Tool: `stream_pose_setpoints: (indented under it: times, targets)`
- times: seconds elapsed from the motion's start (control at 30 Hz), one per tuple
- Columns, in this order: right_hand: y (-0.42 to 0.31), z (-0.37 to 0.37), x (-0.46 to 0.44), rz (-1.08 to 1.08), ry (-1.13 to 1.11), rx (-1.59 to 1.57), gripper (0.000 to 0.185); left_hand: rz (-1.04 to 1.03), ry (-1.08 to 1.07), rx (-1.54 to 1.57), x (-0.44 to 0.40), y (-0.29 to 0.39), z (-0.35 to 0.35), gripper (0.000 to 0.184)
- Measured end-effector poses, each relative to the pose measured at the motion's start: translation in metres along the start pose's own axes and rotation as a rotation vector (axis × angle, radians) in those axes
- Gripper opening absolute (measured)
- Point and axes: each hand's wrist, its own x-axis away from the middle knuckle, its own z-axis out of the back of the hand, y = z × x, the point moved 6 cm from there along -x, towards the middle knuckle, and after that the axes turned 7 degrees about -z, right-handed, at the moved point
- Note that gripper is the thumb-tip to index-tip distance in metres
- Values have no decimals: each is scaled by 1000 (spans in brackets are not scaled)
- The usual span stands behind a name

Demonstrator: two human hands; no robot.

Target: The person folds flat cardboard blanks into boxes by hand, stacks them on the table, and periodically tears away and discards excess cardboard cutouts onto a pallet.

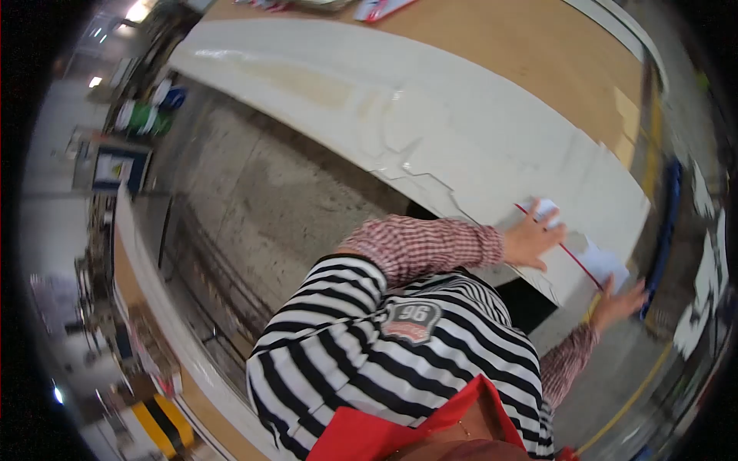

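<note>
A white sheet [477, 131] covers the near side of the tan table. Near its right end lies a pale piece with a thin red edge [603, 261]. My left hand [534, 237] rests on this piece, palm down with fingers spread. Beyond the sheet's near right corner, my right hand [621, 306] is at the end of the red edge, its fingers apart and somewhat blurred. Whether its fingertips touch the piece I cannot tell. Nothing is visibly held in either hand.
Papers with red marks [383, 8] lie at the table's far edge. To the left, across the concrete floor [269, 169], stands another long table [154, 284]. A green container [144, 117] is at the upper left. A blue bar [663, 238] and white scraps [699, 284] are at the right.
</note>
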Motion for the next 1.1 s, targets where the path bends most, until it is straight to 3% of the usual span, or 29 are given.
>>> stream_pose_setpoints:
  times: [0.03,0.07,0.13,0.2,0.27,0.3,0.33,0.37,0.4,0.43,0.5,0.53,0.6,0.67,0.87,0.9,0.97,1.03,1.1]
  targets:
    - [27,-15,11,-167,-195,57,81,-9,-14,-10,0,-2,-3,91]
    - [79,-47,28,-418,-423,-399,75,-21,16,-6,0,-2,-8,93]
    - [88,-61,33,-726,-506,-1119,63,-67,82,13,2,3,-10,96]
    - [54,-10,16,-852,-169,-1614,52,-129,185,33,3,1,-8,98]
    - [29,-22,2,-639,-354,-1986,43,-172,208,86,4,-1,3,98]
    - [-16,-17,5,-701,-395,-1664,41,-182,177,130,1,2,17,97]
    - [-64,-5,-4,-554,-315,-1186,40,-199,142,180,-1,2,23,97]
    - [-79,-42,5,-345,-394,-1112,47,-220,154,281,-3,-4,15,92]
    - [-112,-40,1,-102,-370,-939,55,-335,368,393,-1,-13,14,84]
    - [-162,-26,-4,154,-303,-812,65,-301,251,546,2,-27,15,67]
    - [-224,-19,-5,488,-232,-652,89,-71,251,344,31,-68,18,37]
    - [-235,-32,-5,499,-337,-537,89,44,376,359,54,-88,38,37]
    - [-254,-41,13,554,-523,-324,87,-8,397,87,87,-105,91,51]
    - [-256,-57,21,554,-606,-253,79,-69,248,-272,101,-111,115,57]
    - [-253,-64,21,560,-777,-307,74,-172,-162,-366,100,-128,90,58]
    - [-254,-62,19,565,-804,-300,74,-144,-279,-335,97,-131,87,57]
    - [-243,-57,3,500,-707,-704,73,-84,-508,-271,88,-136,83,57]
    - [-231,-48,-14,354,-542,-1017,76,9,-609,-19,60,-157,107,52]
    - [-237,-41,-10,421,-539,-828,71,178,-728,273,34,-193,108,48]
